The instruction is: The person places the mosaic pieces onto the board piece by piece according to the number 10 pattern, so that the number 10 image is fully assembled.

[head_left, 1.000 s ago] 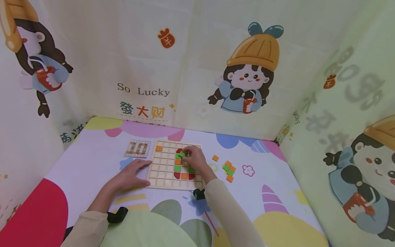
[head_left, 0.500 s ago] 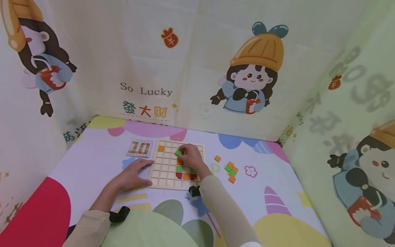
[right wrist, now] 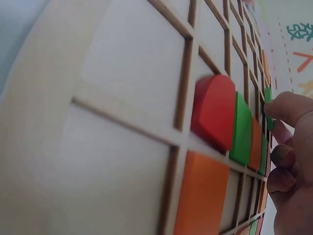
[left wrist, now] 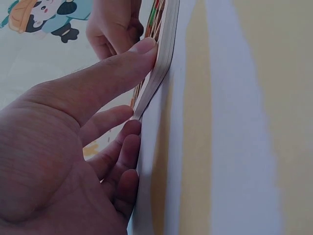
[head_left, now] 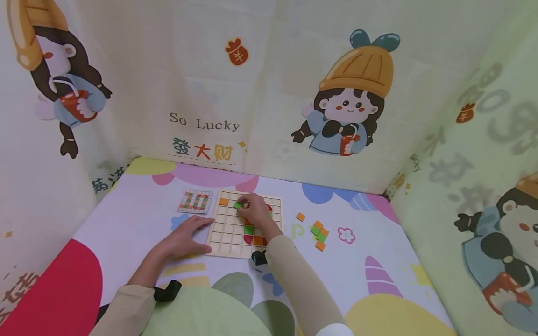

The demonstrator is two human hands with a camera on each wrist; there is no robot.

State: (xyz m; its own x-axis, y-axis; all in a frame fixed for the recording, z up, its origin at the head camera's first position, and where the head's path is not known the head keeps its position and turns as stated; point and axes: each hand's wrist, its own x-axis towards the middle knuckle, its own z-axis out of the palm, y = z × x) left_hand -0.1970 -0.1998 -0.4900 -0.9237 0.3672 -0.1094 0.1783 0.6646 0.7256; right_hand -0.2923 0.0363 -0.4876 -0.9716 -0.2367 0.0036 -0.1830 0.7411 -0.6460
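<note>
The right hand (head_left: 256,213) pinches a green tile (head_left: 238,205) over the top rows of the wooden grid board (head_left: 227,235). The left hand (head_left: 185,238) lies flat, fingers straight; only the left wrist view shows its thumb (left wrist: 122,68) pressing the board's edge.

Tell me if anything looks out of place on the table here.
Nothing stands out. The right hand pinches a green tile over the wooden grid board, the left hand steadies its edge, and spare tiles lie loose beside it.
</note>
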